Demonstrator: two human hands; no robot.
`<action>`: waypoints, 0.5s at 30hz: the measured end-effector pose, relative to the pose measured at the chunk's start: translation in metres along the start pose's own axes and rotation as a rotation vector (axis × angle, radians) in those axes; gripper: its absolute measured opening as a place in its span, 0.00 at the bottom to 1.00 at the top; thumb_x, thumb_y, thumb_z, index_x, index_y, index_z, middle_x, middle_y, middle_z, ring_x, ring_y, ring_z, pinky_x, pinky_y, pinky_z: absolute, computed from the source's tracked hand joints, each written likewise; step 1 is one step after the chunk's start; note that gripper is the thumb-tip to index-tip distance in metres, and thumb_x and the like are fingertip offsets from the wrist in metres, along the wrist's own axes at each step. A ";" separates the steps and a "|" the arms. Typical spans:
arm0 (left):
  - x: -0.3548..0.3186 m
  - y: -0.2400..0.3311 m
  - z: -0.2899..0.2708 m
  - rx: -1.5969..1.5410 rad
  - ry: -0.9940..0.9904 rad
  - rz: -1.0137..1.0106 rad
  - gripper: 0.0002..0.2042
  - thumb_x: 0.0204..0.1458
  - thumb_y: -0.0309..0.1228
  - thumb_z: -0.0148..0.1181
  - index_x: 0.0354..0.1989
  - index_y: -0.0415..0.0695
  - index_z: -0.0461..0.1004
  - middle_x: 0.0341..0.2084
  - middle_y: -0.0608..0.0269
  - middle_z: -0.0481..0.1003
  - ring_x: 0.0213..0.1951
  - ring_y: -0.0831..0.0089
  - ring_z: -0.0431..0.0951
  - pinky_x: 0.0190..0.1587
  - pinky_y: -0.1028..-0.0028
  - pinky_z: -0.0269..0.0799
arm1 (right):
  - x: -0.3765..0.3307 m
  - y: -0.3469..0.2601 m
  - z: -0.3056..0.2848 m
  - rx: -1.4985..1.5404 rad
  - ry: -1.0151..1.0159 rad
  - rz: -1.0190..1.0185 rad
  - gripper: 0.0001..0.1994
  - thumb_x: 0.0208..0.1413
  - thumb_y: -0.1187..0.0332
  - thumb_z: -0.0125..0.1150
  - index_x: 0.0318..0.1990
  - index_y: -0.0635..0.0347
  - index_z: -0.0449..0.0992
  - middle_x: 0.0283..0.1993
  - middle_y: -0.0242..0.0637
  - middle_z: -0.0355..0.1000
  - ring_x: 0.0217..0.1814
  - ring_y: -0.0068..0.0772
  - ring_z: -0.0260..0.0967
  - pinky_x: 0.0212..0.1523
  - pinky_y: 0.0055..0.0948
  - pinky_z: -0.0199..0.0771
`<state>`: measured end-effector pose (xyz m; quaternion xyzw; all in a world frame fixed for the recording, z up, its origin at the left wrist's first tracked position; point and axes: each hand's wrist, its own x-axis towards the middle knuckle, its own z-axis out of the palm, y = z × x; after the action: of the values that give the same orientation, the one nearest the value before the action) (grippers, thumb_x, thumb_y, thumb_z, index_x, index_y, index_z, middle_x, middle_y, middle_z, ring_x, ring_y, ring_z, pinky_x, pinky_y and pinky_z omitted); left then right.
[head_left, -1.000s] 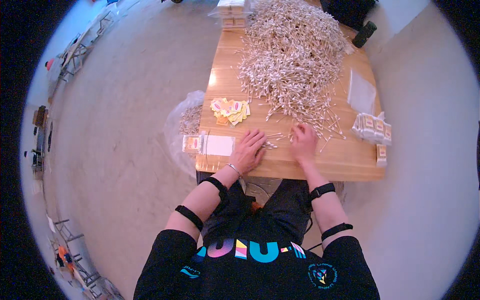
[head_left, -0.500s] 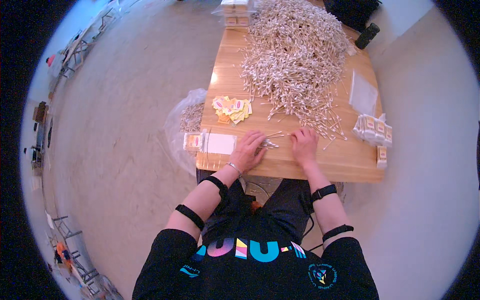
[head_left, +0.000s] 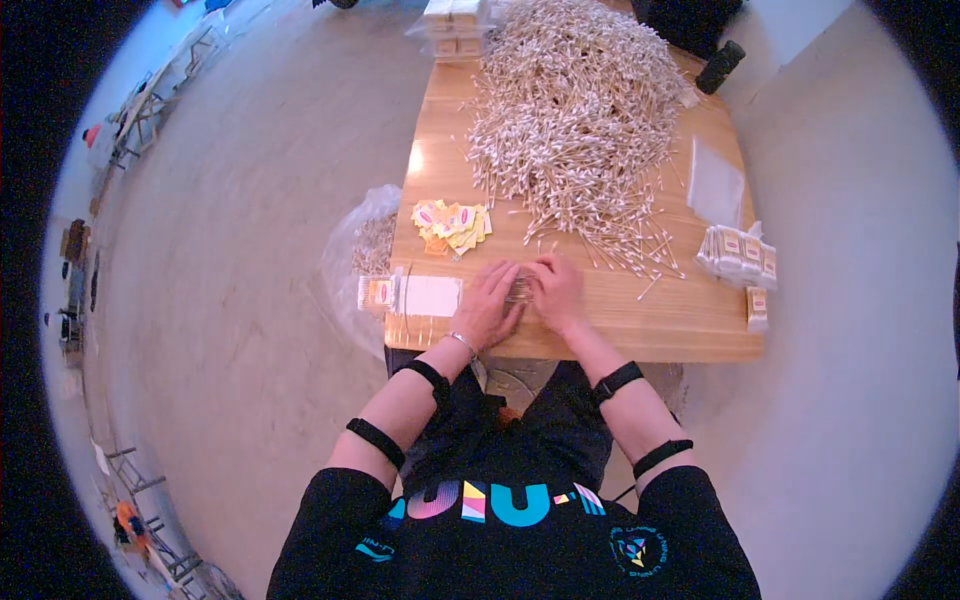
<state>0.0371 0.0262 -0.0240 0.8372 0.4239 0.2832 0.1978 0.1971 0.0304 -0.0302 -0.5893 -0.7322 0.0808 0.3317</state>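
Observation:
A small bunch of cotton swabs (head_left: pixel 519 291) lies between my hands near the table's front edge. My left hand (head_left: pixel 487 304) is closed around its left side. From the right, my right hand (head_left: pixel 556 291) presses its curled fingers against the other ends. Just left of my left hand lie a white card (head_left: pixel 433 297) and a clear pack of swabs (head_left: pixel 376 293) with a yellow label. Beyond them sits a loose pile of small yellow and white cards (head_left: pixel 452 226). A large heap of cotton swabs (head_left: pixel 580 120) covers the far middle of the wooden table (head_left: pixel 440 130).
At the right edge lie clear plastic bags (head_left: pixel 715 182), filled swab packs (head_left: pixel 738 255) and a single pack (head_left: pixel 756 308). Stacked packs (head_left: pixel 457 28) stand at the far left corner, a black cylinder (head_left: pixel 720 67) at the far right. Beside the table hangs a plastic bag of swabs (head_left: pixel 365 245).
My right hand has moved left from the edge of the heap to the bunch by my left hand. The swabs that stuck out to the right are now gathered between both hands.

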 end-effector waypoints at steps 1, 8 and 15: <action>-0.001 -0.001 0.001 0.015 0.002 0.019 0.25 0.45 0.32 0.57 0.52 0.36 0.62 0.52 0.49 0.63 0.57 0.54 0.59 0.62 0.61 0.51 | -0.004 0.008 -0.006 0.021 0.005 0.010 0.09 0.42 0.75 0.59 0.34 0.55 0.76 0.35 0.36 0.67 0.42 0.40 0.65 0.42 0.37 0.64; 0.000 0.001 0.000 0.019 -0.016 0.048 0.21 0.45 0.32 0.56 0.48 0.37 0.65 0.51 0.50 0.64 0.57 0.55 0.60 0.63 0.62 0.51 | -0.007 0.032 -0.028 -0.023 0.197 0.224 0.11 0.41 0.74 0.60 0.36 0.60 0.73 0.44 0.43 0.62 0.47 0.42 0.62 0.47 0.36 0.64; -0.001 0.000 -0.001 0.018 -0.009 0.026 0.24 0.46 0.33 0.56 0.52 0.37 0.62 0.51 0.49 0.64 0.57 0.54 0.60 0.62 0.62 0.52 | 0.005 0.008 -0.022 -0.178 0.063 0.227 0.09 0.41 0.67 0.62 0.31 0.56 0.76 0.39 0.39 0.66 0.44 0.41 0.62 0.47 0.37 0.62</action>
<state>0.0362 0.0256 -0.0231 0.8456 0.4146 0.2781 0.1888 0.2156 0.0310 -0.0159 -0.6976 -0.6545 0.0338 0.2896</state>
